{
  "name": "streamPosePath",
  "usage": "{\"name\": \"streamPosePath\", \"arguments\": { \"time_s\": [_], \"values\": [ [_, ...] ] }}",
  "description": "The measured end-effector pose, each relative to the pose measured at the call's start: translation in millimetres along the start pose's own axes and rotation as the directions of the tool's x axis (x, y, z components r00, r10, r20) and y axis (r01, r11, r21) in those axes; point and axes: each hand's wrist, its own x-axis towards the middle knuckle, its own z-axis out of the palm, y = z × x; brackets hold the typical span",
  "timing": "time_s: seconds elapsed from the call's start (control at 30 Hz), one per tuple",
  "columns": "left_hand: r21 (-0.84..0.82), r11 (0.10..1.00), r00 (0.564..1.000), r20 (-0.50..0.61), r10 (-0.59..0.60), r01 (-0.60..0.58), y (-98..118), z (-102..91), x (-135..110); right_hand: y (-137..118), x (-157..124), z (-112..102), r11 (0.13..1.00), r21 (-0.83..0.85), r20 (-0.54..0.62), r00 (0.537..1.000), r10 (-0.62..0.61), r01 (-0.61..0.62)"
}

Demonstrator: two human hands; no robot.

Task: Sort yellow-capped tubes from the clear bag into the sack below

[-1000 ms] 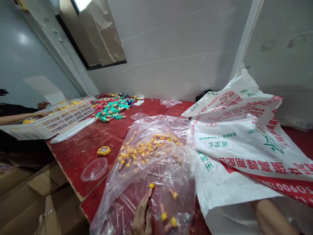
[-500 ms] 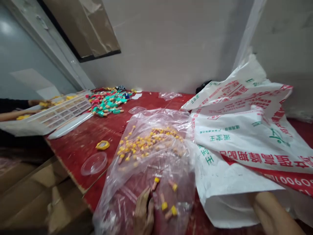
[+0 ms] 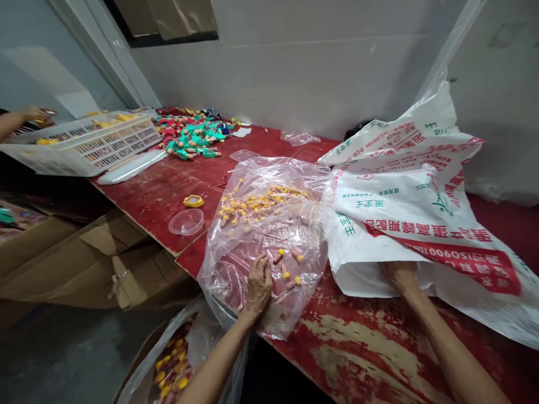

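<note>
My left hand (image 3: 258,281) lies inside a clear plastic bag (image 3: 269,224) spread on the red table (image 3: 379,348), fingers loosely curled and pointing at a few small yellow-capped toy pieces (image 3: 290,270). More of these pieces are heaped further back in the bag (image 3: 256,202). My right hand (image 3: 402,276) reaches under the edge of a white woven sack (image 3: 412,224) with red and green print; its fingers are hidden by the sack.
A clear round lid (image 3: 186,221) and a yellow piece (image 3: 193,200) lie near the table's left edge. A white slatted crate (image 3: 84,145) and a heap of green and red toys (image 3: 191,134) sit at the back left, where another person's hand (image 3: 36,115) works. Cardboard boxes (image 3: 84,264) stand below.
The camera has tilted down, bringing both forearms into view. My left hand has slid forward in the bag toward the loose pieces; my right hand has reached under the sack's edge.
</note>
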Motion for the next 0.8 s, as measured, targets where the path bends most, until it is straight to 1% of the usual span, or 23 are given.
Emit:
{"name": "streamPosePath", "arguments": {
  "time_s": [0.07,0.17,0.23,0.3,0.37,0.47,0.57,0.63,0.7,0.77,0.8],
  "values": [
    [-0.005,1.000,0.999,0.045,0.009,-0.009,6.7,-2.7,6.5,1.6,-25.3,-12.6,0.999,-0.044,0.022,1.000,0.007,-0.006],
    [-0.006,1.000,0.990,0.141,0.016,-0.016,16.5,-1.6,23.4,-5.0,-78.3,-23.3,0.992,-0.060,0.002,0.993,0.115,-0.114],
    [-0.014,1.000,0.977,0.213,0.014,-0.011,21.6,3.9,37.9,-14.1,-113.8,-25.5,0.986,-0.054,-0.002,0.987,0.158,-0.158],
    [-0.034,0.999,0.957,0.288,0.011,-0.001,25.4,12.1,51.5,-23.9,-141.2,-25.5,0.989,-0.082,0.035,0.991,0.130,-0.127],
    [-0.064,0.998,0.934,0.356,0.008,0.016,28.3,20.0,61.9,-31.7,-156.9,-25.4,0.990,-0.116,0.074,0.993,0.094,-0.085],
    [-0.106,0.992,0.913,0.407,-0.018,0.067,31.1,22.9,69.1,-39.1,-161.1,-28.2,0.981,-0.166,0.099,0.989,0.114,-0.096],
    [-0.139,0.978,0.924,0.369,-0.098,0.159,33.3,10.9,67.5,-45.6,-150.9,-32.3,0.975,-0.184,0.125,0.980,0.152,-0.128],
    [-0.175,0.955,0.936,0.306,-0.177,0.238,35.7,-3.0,61.4,-50.1,-141.3,-32.6,0.985,-0.122,0.177,0.973,0.145,-0.125],
    [-0.242,0.916,0.930,0.262,-0.257,0.321,40.4,-18.2,50.3,-54.9,-132.6,-30.8,0.992,-0.034,0.223,0.967,0.126,-0.121],
    [-0.318,0.866,0.914,0.262,-0.310,0.385,48.9,-31.7,33.7,-61.1,-126.9,-28.9,0.992,0.037,0.235,0.966,0.108,-0.119],
    [-0.366,0.831,0.901,0.282,-0.329,0.418,54.8,-36.8,23.7,-65.4,-125.6,-29.0,0.983,0.121,0.239,0.965,0.109,-0.141]
  ]
}}
